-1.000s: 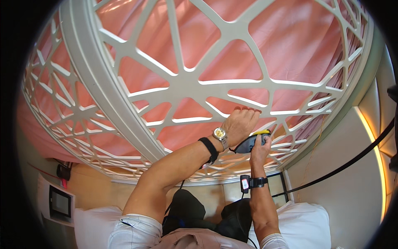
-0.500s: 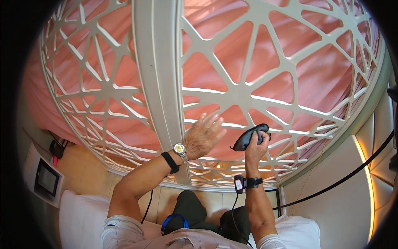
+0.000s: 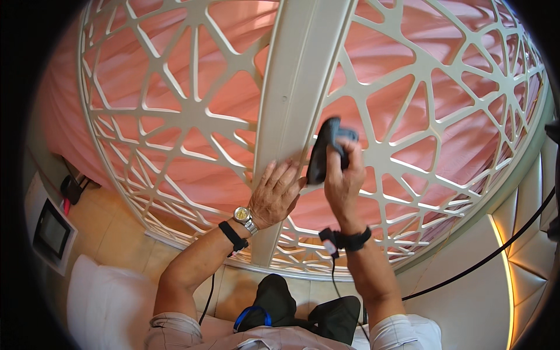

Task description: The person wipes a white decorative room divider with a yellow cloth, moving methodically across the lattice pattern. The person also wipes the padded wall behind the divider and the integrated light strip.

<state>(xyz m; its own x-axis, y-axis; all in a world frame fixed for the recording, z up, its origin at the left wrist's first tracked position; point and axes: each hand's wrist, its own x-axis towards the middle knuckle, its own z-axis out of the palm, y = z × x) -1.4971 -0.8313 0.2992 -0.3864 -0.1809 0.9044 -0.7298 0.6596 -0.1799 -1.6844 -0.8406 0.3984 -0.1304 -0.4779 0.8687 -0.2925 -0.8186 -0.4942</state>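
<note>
My right hand [image 3: 343, 184] grips a dark, soft-looking oval pad [image 3: 319, 153], black on one face and blue-grey on the other. Its exact kind cannot be told, and motion blurs it a little. The pad is tilted up on edge close to the right side of a wide cream post [image 3: 294, 76]; whether it touches is unclear. My left hand [image 3: 273, 195] lies flat against the lower part of that post, palm down, fingers stretched and holding nothing. Cream lattice panels [image 3: 195, 111] with web-like cutouts join the post on both sides.
Pink cloth [image 3: 224, 90] hangs behind the lattice. A black cable [image 3: 496, 251] runs along the right wall beside a lit strip [image 3: 511, 291]. At left stand a white panel with a dark screen [image 3: 51, 236] and a white cushion [image 3: 99, 297]. Tiled floor [image 3: 128, 245] shows below.
The view has shifted, bringing the post rightward in the picture. My left hand has come down onto the post. My right hand has brought the pad up and left, turning it on edge.
</note>
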